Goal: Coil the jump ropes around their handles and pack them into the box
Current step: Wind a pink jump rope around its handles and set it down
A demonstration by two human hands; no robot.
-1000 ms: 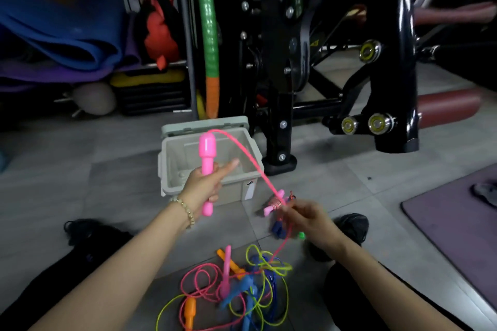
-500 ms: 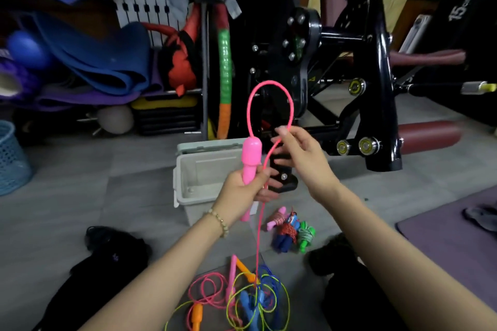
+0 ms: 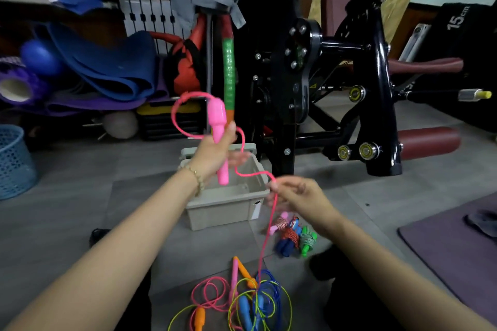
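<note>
The left hand (image 3: pixel 215 153) has blurred fingers (image 3: pixel 238 160); the rope tangle (image 3: pixel 243 308) is cut off below.

Left hand (image 3: pixel 215 153), right hand (image 3: pixel 298 196): bare. Left forearm (image 3: pixel 129 236), right forearm (image 3: pixel 376 250): bare as far as my feed shows. Left wrist: one bracelet (image 3: pixel 195 177) of small gold-coloured beads. Legs: dark clothing (image 3: pixel 349 293), black from what I can make out.

Centre: beige plastic box (image 3: pixel 220 212), before the black steel gym machine (image 3: pixel 290 88).
Right of box: wound jump-rope bundles (image 3: pixel 293 236).
Nearest: loose tangled jump ropes (image 3: pixel 242 301).
Above box: pink plastic handle (image 3: pixel 216 118) in left hand (image 3: pixel 215 153), its pink cord (image 3: pixel 251 175) in right hand (image 3: pixel 301 196).
</note>
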